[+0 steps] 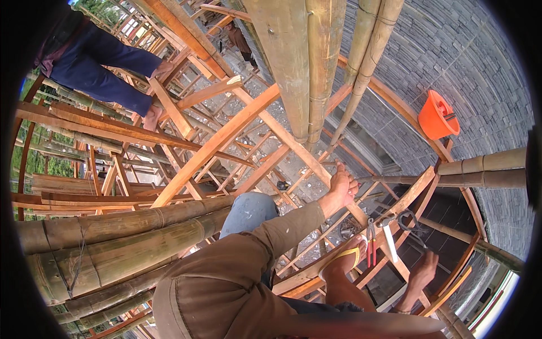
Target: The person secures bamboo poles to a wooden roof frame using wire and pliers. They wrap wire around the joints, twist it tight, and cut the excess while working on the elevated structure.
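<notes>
My left hand (343,189) is closed around a slanted wooden beam (293,144) of the scaffold, my olive sleeve (282,231) stretched out to it. Only my right sleeve (367,325) shows, blurred along the lower edge, and its hand is out of sight. A foot in a yellow sandal (345,257) stands on a plank. Beside it lie red-handled pliers (371,243), a pale flat tool (389,243) and a coil of dark wire (409,223). What looks like a bare foot (420,277) rests just below the wire.
Thick bamboo poles (113,248) lie bundled at my left, and more bamboo poles (307,62) rise overhead. An orange bucket (436,116) hangs at the upper right by a grey brick wall (468,56). Another person's legs (96,62) stand on beams at the upper left. Open gaps drop between the beams.
</notes>
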`<action>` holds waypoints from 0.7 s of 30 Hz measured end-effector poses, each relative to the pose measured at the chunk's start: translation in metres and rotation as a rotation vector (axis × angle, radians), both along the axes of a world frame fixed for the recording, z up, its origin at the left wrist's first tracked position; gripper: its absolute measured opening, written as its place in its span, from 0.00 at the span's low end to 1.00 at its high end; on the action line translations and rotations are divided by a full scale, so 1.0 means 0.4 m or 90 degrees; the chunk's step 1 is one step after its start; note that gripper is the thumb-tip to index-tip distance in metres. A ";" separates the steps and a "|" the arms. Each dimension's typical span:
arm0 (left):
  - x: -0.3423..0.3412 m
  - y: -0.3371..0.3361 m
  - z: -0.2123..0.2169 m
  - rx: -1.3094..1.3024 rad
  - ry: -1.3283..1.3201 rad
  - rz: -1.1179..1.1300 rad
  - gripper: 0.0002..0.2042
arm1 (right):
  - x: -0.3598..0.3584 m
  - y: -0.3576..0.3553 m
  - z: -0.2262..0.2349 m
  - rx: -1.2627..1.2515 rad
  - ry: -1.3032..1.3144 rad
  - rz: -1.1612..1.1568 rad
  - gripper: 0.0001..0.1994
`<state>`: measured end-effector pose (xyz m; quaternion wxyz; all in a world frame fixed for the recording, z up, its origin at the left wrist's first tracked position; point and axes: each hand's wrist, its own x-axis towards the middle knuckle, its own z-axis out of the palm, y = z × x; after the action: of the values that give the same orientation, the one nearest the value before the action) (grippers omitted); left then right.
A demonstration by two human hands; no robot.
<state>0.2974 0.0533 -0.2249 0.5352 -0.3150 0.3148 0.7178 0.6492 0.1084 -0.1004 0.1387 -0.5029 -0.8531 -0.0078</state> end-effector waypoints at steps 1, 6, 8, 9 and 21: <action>0.005 -0.008 0.004 0.012 0.030 0.025 0.26 | -0.004 -0.016 -0.039 -0.144 -0.151 -0.096 0.11; -0.086 -0.053 -0.020 -0.020 0.103 0.088 0.25 | 0.004 -0.124 -0.050 -0.760 -0.042 0.125 0.06; -0.124 -0.081 -0.043 -0.027 0.121 0.135 0.24 | 0.009 -0.127 0.008 -0.965 0.193 0.155 0.06; -0.132 -0.091 -0.051 -0.045 0.104 0.134 0.25 | 0.010 -0.118 0.038 -0.834 0.312 0.143 0.05; 0.129 -0.083 0.013 -0.034 -0.142 0.114 0.28 | -0.117 -0.150 -0.038 -0.408 0.245 0.178 0.06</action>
<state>0.3490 0.0203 -0.2197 0.4921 -0.4340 0.2433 0.7144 0.6023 0.0486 -0.1156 0.1320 -0.3920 -0.8310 0.3718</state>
